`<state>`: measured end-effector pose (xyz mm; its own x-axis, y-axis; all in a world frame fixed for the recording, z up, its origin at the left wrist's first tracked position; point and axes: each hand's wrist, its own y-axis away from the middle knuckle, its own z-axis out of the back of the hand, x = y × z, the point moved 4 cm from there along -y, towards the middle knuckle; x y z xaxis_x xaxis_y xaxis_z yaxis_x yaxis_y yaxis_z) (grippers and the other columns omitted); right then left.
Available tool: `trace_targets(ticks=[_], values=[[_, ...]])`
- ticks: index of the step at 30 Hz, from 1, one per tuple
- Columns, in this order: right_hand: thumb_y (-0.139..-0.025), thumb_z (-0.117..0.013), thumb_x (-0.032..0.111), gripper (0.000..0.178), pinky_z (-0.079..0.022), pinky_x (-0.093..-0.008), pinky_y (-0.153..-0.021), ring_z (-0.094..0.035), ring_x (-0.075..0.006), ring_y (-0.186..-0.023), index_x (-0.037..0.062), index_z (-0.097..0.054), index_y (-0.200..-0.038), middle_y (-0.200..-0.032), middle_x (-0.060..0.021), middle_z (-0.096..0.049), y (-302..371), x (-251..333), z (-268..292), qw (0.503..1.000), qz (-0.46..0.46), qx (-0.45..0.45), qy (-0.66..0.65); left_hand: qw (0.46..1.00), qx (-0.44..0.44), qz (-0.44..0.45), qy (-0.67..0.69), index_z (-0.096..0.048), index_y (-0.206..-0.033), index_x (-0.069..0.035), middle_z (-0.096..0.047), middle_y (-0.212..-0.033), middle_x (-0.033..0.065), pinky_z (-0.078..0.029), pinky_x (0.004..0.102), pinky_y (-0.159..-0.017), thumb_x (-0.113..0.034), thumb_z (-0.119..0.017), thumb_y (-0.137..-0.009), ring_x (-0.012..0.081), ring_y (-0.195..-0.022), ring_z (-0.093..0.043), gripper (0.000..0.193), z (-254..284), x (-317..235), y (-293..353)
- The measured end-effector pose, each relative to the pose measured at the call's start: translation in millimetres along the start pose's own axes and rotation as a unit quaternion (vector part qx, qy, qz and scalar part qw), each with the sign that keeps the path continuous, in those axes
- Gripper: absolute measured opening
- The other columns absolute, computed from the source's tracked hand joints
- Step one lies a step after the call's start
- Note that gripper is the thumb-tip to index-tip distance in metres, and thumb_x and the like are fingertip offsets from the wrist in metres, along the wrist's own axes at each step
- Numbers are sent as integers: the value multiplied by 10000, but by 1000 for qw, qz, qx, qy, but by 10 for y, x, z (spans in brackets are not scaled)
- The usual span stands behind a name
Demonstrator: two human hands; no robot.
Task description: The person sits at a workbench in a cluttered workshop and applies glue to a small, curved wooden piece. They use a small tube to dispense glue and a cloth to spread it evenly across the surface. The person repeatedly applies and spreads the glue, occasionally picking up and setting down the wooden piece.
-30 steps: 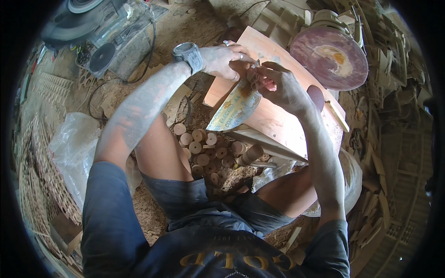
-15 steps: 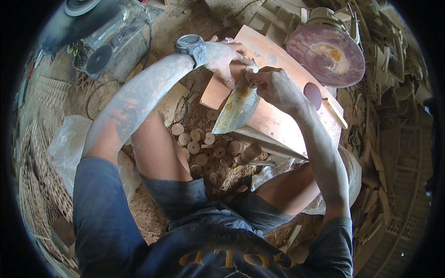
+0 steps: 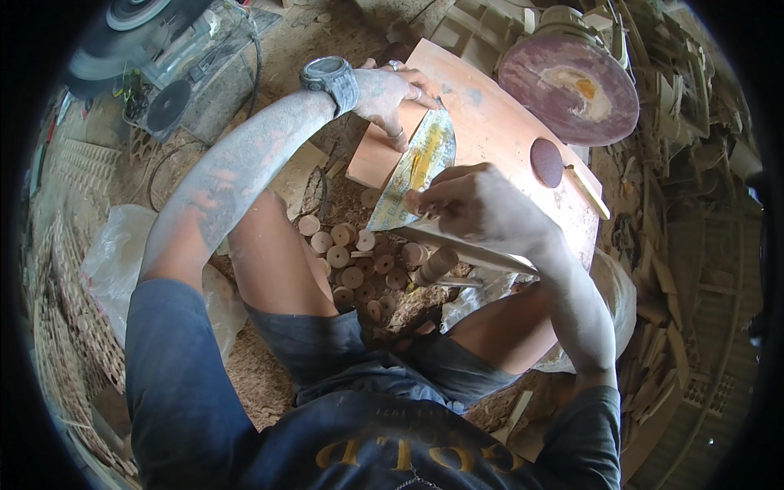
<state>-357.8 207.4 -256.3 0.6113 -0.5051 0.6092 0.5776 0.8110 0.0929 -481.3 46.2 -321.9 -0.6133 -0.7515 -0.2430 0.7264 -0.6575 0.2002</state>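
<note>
My left hand point(image 3: 392, 98), with a dusty watch point(image 3: 328, 75) at its wrist, lies with fingers spread at the far end of a pale orange wooden board point(image 3: 482, 122). Its fingertips press beside the upper end of a worn, curved, blade-shaped strip point(image 3: 429, 155). A glossy yellow-brown streak runs down the strip's middle. Over the strip's lower end is my right hand point(image 3: 482, 204), its fingers bunched and partly blurred. Whatever they may hold is too small to make out. Part of a flat wooden piece point(image 3: 377, 155) shows left of the strip.
A reddish round disc point(image 3: 569, 90) stands at the board's far right. A small dark disc point(image 3: 546, 162) and a wooden stick point(image 3: 588, 192) rest on the board. Several round wooden pieces point(image 3: 351, 257) lie below. A dusty machine point(image 3: 135, 49) stands far left.
My right hand has moved down toward me along the strip, from near its upper end to its lower end. The yellow streak now shows uncovered. My left hand stays almost in place.
</note>
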Motion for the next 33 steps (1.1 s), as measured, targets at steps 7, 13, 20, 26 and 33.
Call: trace_targets(ticks=[7, 13, 20, 26, 33], values=[[-783, -630, 32, 298, -572, -343, -741, -714, -249, -784, 58, -750, -1054, -916, -171, -722, -158, -312, 600, 985, -53, -154, 54, 999, 14, 22, -20, -494, -1437, -334, -386, -1493, 22, -314, 555, -1076, -538, -903, -544, 291, -1381, -351, 1003, 41, -21, -16], [-823, -565, -21, 262, -559, -401, -770, -699, -314, -856, 11, -723, -1029, -972, -195, -706, -466, -578, 78, 982, -115, -69, 136, 999, -17, -20, -41, -494, -1429, -354, -409, -1455, 5, -343, 579, -1084, -479, -883, -596, 294, -1366, -373, 928, 18, 17, -38], [-814, -569, -38, 231, -555, -421, -768, -692, -329, -828, -17, -712, -994, -925, -181, -704, -152, -97, -360, 996, -52, -23, 63, 999, -11, -15, -26, -541, -1404, -359, -417, -1469, 7, -277, 601, -1125, -386, -791, -755, 307, -1390, -348, 696, 2, 52, -81], [-793, -621, -26, 283, -578, -345, -770, -716, -232, -852, -4, -733, -1053, -995, -166, -731, 257, 111, -259, 980, -29, 98, -169, 1000, -12, -10, -25, -527, -1416, -386, -384, -1511, -9, -278, 596, -1113, -419, -775, -739, 297, -1401, -333, 721, -8, 57, -82], [-852, -641, 3, 264, -573, -299, -811, -711, -156, -867, 26, -742, -1095, -975, -112, -753, 212, -178, 451, 980, -37, -110, -164, 1000, -13, -16, -12, -525, -1417, -372, -390, -1499, 8, -283, 637, -1102, -404, -779, -761, 303, -1400, -338, 704, -28, 74, -77]])
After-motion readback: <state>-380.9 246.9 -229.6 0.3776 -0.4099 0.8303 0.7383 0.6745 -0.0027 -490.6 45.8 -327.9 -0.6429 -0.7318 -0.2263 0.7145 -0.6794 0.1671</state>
